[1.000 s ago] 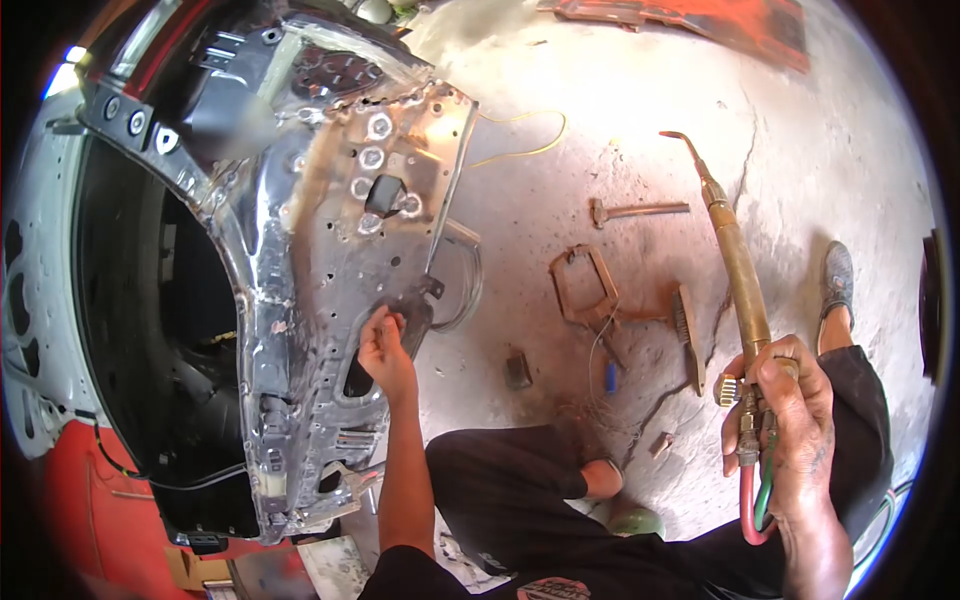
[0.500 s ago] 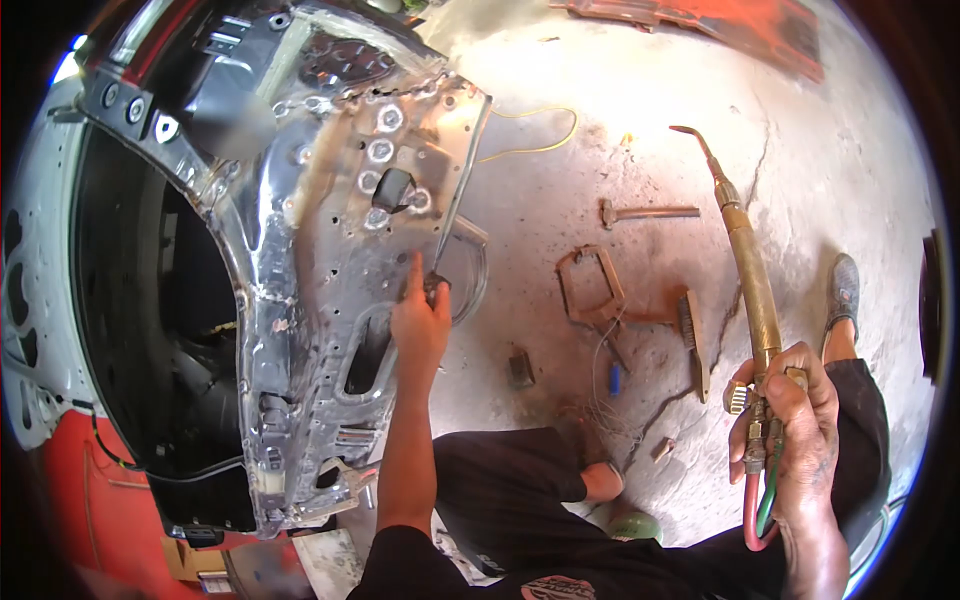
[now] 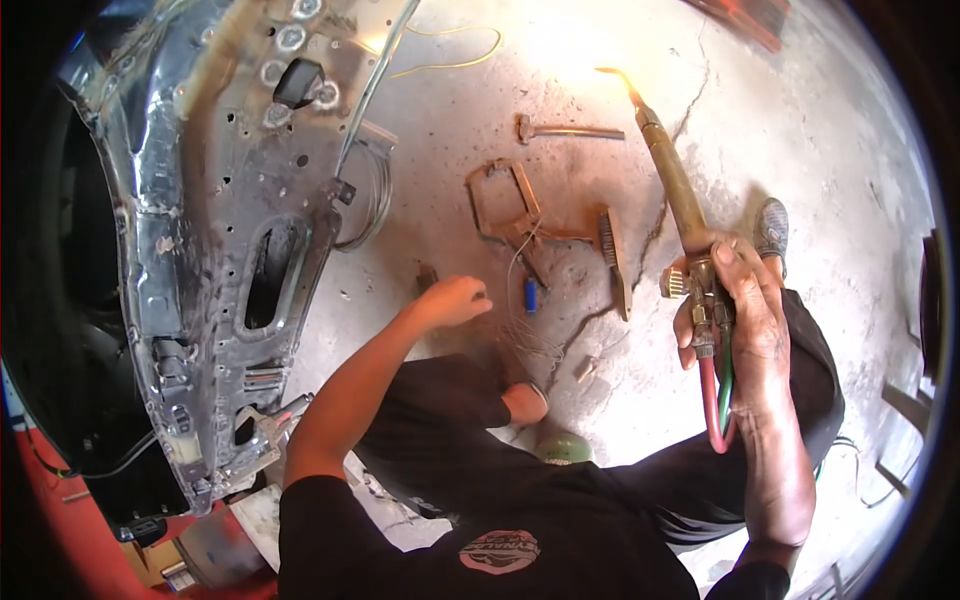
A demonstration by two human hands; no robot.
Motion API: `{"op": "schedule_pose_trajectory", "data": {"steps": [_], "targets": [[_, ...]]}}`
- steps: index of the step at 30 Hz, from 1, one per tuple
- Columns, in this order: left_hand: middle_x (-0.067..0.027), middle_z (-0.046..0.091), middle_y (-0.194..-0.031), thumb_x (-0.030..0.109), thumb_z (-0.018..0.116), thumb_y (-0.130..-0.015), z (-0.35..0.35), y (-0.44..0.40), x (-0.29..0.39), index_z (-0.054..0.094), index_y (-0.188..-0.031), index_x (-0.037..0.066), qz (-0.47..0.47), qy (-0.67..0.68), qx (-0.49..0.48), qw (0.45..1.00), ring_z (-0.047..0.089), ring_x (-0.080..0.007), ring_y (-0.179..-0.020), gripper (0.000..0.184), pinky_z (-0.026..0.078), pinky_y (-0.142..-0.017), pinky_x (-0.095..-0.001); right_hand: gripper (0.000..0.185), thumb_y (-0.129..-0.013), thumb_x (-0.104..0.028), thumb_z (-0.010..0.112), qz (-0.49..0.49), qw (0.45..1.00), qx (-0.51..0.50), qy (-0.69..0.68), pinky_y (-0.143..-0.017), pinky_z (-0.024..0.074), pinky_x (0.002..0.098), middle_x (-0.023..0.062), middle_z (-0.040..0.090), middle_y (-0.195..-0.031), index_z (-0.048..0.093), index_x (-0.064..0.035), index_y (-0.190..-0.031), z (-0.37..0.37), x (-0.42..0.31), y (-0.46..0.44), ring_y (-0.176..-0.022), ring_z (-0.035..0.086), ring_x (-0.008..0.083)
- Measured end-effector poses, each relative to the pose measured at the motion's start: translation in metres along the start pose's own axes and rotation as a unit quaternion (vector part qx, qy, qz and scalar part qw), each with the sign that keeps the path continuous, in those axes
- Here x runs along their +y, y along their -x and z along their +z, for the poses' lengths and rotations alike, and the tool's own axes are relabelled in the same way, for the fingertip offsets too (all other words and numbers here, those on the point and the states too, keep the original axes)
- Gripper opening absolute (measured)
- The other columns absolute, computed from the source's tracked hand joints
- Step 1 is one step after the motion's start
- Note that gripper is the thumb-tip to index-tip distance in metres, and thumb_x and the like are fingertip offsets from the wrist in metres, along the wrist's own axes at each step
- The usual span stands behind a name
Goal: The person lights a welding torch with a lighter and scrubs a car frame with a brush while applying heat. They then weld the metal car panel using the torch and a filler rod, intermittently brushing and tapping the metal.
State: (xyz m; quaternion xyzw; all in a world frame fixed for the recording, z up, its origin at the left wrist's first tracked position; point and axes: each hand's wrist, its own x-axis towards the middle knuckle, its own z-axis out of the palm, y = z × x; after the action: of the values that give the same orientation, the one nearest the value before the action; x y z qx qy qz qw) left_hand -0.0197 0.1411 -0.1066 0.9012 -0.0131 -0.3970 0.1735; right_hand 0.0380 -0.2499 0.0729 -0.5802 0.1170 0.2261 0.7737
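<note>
My right hand [image 3: 745, 295] is wrapped round the valve end of a brass gas torch [image 3: 675, 180]. The torch's curved tip points up and left over the floor, in a bright yellow glow. A red and a green hose [image 3: 712, 400] loop below the grip. My left hand [image 3: 455, 302] hangs above the floor with its fingers curled in; whatever they may hold is hidden. Left of it, apart from the hand, stands a bare metal car body panel [image 3: 215, 260] with weld marks, holes and a long slot.
On the concrete floor lie a hammer [image 3: 575, 132], a rusty metal frame [image 3: 525, 190], a wire brush [image 3: 612, 255], a blue cylinder [image 3: 530, 294] and thin wire. A yellow cable [image 3: 455, 62] curves beside the panel. A red panel [image 3: 750, 18] lies at the far edge.
My left hand has come off the panel and moved right, its extended finger now curled in. The torch has shifted left and up in view, with a yellow glow now at its tip.
</note>
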Motion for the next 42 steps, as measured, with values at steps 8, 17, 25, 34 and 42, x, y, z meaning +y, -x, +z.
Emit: {"op": "schedule_pose_trajectory", "data": {"steps": [8, 17, 25, 34, 42], "targets": [[-0.0223, 0.077, -0.103, 0.029, 0.069, -0.097, 0.150, -0.118, -0.002, 0.073, -0.110, 0.003, -0.137, 0.000, 0.127, 0.982, 0.072, -0.0475, -0.098, 0.030, 0.057, -0.086, -0.0576, 0.059, -0.109, -0.039, 0.054, 0.001, 0.999, -0.005, 0.052, -0.041, 0.0499, 0.0247, 0.0127, 0.068, -0.095, 0.051, 0.0018, -0.152, -0.005, -0.005, -0.005, -0.051, 0.063, 0.0142], [-0.0291, 0.073, -0.100, 0.048, 0.072, -0.095, 0.182, -0.167, 0.134, 0.054, -0.118, 0.000, 0.023, 0.164, 0.258, 0.952, 0.072, -0.0472, -0.093, 0.057, 0.056, -0.079, -0.0577, 0.064, -0.105, -0.031, 0.053, 0.017, 0.999, -0.009, 0.033, -0.043, 0.0531, 0.0262, 0.0136, 0.069, -0.097, 0.044, 0.0022, -0.158, -0.011, -0.006, -0.005, -0.053, 0.065, 0.0160], [-0.0310, 0.073, -0.103, 0.029, 0.069, -0.091, 0.240, -0.245, 0.169, 0.052, -0.124, -0.001, -0.119, 0.297, 0.198, 0.927, 0.072, -0.0506, -0.098, 0.048, 0.055, -0.085, -0.0613, 0.075, -0.099, -0.027, 0.052, 0.014, 0.998, -0.029, 0.057, -0.042, 0.0530, 0.0275, 0.0130, 0.068, -0.092, 0.030, 0.0039, -0.164, -0.004, -0.002, -0.005, -0.050, 0.063, 0.0162], [-0.0159, 0.070, -0.083, 0.015, 0.055, -0.089, 0.113, -0.141, 0.092, 0.069, -0.098, -0.004, -0.004, 0.483, 0.117, 0.868, 0.067, -0.0245, -0.061, 0.025, 0.052, -0.052, -0.0404, 0.075, -0.105, -0.041, 0.060, -0.015, 0.994, -0.063, 0.083, -0.046, 0.0534, 0.0312, 0.0108, 0.061, -0.093, 0.036, -0.0038, -0.165, 0.009, 0.003, 0.002, -0.056, 0.064, 0.0189], [-0.0033, 0.062, -0.078, 0.023, 0.072, -0.095, -0.012, 0.054, 0.056, 0.062, -0.123, -0.001, 0.051, 0.424, 0.221, 0.877, 0.060, -0.0117, -0.060, 0.038, 0.047, -0.051, -0.0309, 0.072, -0.106, -0.036, 0.057, -0.052, 0.990, -0.107, 0.081, -0.049, 0.0555, 0.0318, 0.0137, 0.064, -0.095, 0.035, -0.0027, -0.165, 0.006, 0.015, 0.009, -0.059, 0.065, 0.0188]]}}
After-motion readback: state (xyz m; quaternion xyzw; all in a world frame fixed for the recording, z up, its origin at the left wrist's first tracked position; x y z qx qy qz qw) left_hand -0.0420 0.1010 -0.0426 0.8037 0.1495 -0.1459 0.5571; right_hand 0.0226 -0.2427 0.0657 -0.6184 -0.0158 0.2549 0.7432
